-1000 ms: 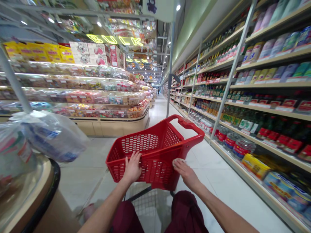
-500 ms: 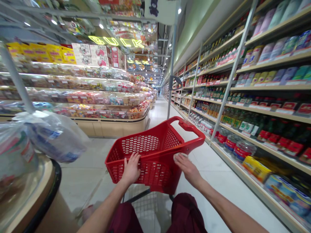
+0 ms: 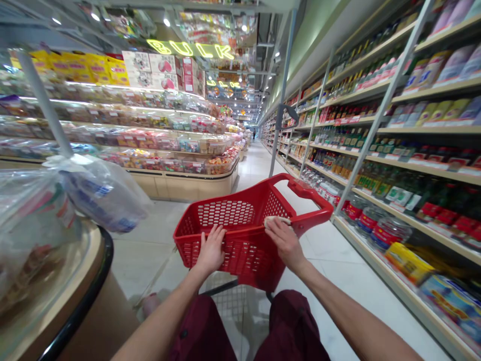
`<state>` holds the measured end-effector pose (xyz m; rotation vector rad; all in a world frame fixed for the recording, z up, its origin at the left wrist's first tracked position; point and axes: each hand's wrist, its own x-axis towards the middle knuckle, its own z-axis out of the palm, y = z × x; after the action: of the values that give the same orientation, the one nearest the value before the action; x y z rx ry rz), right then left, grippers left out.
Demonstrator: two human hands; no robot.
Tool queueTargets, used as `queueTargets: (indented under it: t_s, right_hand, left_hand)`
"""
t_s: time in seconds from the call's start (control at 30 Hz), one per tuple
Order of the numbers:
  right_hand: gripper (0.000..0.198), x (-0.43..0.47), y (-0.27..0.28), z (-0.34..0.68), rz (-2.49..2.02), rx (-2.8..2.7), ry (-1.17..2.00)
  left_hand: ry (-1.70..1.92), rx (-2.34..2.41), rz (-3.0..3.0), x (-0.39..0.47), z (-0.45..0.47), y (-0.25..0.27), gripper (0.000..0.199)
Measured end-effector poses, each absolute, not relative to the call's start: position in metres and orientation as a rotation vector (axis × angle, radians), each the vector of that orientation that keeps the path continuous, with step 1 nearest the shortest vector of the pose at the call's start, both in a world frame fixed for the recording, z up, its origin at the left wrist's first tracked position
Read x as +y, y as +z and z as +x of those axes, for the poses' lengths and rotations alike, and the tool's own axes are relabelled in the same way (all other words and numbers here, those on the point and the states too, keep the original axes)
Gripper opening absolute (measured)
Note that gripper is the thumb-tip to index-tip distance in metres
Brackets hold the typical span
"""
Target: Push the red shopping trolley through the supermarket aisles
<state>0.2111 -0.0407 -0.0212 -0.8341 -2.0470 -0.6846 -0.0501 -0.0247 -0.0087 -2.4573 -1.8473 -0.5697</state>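
Note:
A red plastic shopping cart [image 3: 240, 250] with perforated walls stands right in front of me, its basket showing no goods inside. My left hand [image 3: 211, 249] lies over the near rim, fingers hooked across the edge. In my right hand [image 3: 284, 244] is a whitish cloth [image 3: 271, 220], pressed against the near rim close to the handle [image 3: 300, 193]. The fingers cover part of the cloth.
A rounded display counter [image 3: 112, 296] stands close on the left, with a clear plastic bag [image 3: 105, 193] hanging by a pole. Bulk goods bins [image 3: 158, 135] lie ahead. Tall shelves [image 3: 376, 165] of bottles and packs line the right. Between them runs a pale tiled aisle [image 3: 254, 159].
My right hand has moved the cloth up from the cart's outer side onto the near rim. My left hand stays on the rim. The view has shifted slightly.

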Motion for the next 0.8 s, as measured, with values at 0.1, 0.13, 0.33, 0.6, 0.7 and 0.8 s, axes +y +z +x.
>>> queueTargets:
  t_s: [0.1,0.13,0.33,0.6,0.7,0.8]
  right_hand:
    - [0.031,-0.041,-0.044,0.199,-0.759,-2.158,-0.650]
    - [0.029,-0.044,-0.057,0.195,-0.731,-2.218,-0.625]
    - [0.029,-0.040,-0.066,0.147,-0.752,-2.223,-0.514]
    - [0.027,-0.024,-0.094,0.048,-0.626,-2.387,-0.461]
    - [0.027,-0.015,-0.082,-0.008,-0.597,-2.362,-0.477]
    - [0.025,-0.005,-0.080,-0.043,-0.611,-2.366,-0.499]
  left_hand:
    - [-0.547,-1.849,-2.522,-0.026,-0.053,-0.005,0.068]
    - [-0.541,-1.838,-2.558,-0.025,-0.056,-0.005,0.069]
    - [-0.809,-2.061,-2.402,-0.016,-0.106,-0.010,0.065]
    - [-1.598,-2.260,-2.324,-0.004,-0.167,-0.013,0.054]
    - [-1.733,-2.324,-2.107,-0.002,-0.183,-0.013,0.050]
    - [-1.745,-2.345,-1.994,-0.002,-0.191,-0.015,0.052]
